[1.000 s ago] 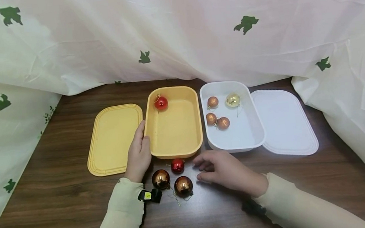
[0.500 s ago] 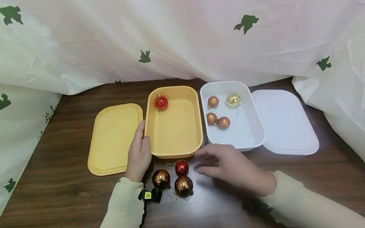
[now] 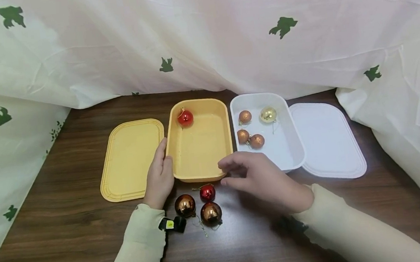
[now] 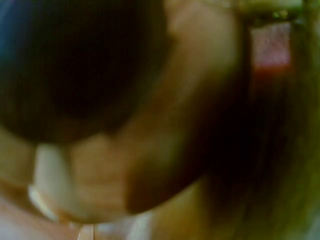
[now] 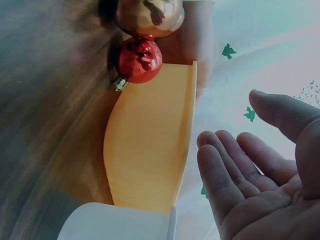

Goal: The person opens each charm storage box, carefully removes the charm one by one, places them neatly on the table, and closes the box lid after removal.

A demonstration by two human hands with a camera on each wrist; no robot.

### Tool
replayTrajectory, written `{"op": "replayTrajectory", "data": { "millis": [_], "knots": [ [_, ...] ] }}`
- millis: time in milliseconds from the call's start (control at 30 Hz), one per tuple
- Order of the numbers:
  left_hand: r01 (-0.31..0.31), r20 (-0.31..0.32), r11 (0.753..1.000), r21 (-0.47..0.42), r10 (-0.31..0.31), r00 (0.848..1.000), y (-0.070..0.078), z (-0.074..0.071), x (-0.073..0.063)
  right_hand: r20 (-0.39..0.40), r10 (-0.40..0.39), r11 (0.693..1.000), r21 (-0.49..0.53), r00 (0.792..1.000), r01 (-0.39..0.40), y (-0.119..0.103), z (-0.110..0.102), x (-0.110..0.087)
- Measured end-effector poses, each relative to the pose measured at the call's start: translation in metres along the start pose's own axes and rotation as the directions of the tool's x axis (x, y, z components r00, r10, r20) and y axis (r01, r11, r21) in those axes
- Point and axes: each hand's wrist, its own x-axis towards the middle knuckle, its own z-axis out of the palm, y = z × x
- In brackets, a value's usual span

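Observation:
My left hand [image 3: 159, 174] rests along the left wall of the yellow box [image 3: 204, 177], its fingers straight. Nothing is held by my right hand [image 3: 261, 179], whose fingers are loosely bent above the gap in front of both boxes. On the table before the yellow box lie a small red bauble [image 3: 207, 193] and two brown baubles, one brown bauble [image 3: 185, 205] close to my left wrist and another brown bauble [image 3: 211, 214] to its right. A second red bauble [image 3: 185, 118] lies inside the yellow box. A blurred round brown surface [image 4: 165, 165] fills much of the left wrist view.
Beside the yellow box stands a white box [image 3: 274, 154] with several copper and gold baubles inside. A yellow lid [image 3: 133, 160] lies at the left, a white lid [image 3: 330, 139] at the right. A white curtain [image 3: 200, 34] with green birds hangs behind.
The small red bauble on the table has shifted slightly right, its string now pointing left. My right hand first drew back rightward, then rose toward the boxes. My left hand has stayed put.

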Motion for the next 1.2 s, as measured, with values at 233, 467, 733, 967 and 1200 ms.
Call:
{"op": "replayTrajectory", "data": {
  "millis": [233, 467, 733, 967, 1200],
  "knots": [
    [-0.009, 0.0, 1.0, -0.003, 0.009, 1.0, 0.0, 0.001, 0.001, -0.025, 0.006, 1.0, -0.025, 1.0, -0.006, -0.004, -0.003, 0.014],
    [-0.012, 0.005, 1.0, -0.009, 0.012, 1.0, 0.0, 0.0, 0.002, -0.031, 0.028, 1.0, -0.012, 0.999, -0.028, -0.009, -0.007, 0.029],
    [0.006, 0.008, 1.0, 0.011, -0.006, 1.0, 0.001, 0.0, 0.001, -0.045, 0.072, 0.997, 0.025, 0.996, -0.071, -0.006, -0.008, 0.045],
    [0.016, 0.01, 1.0, 0.008, -0.016, 1.0, 0.001, -0.001, -0.001, -0.078, 0.131, 0.987, 0.107, 0.988, -0.123, -0.005, -0.006, 0.061],
    [0.014, 0.01, 1.0, -0.019, -0.014, 1.0, 0.002, 0.0, -0.001, -0.099, 0.142, 0.981, 0.148, 0.985, -0.127, -0.005, -0.005, 0.079]
  ]
}}
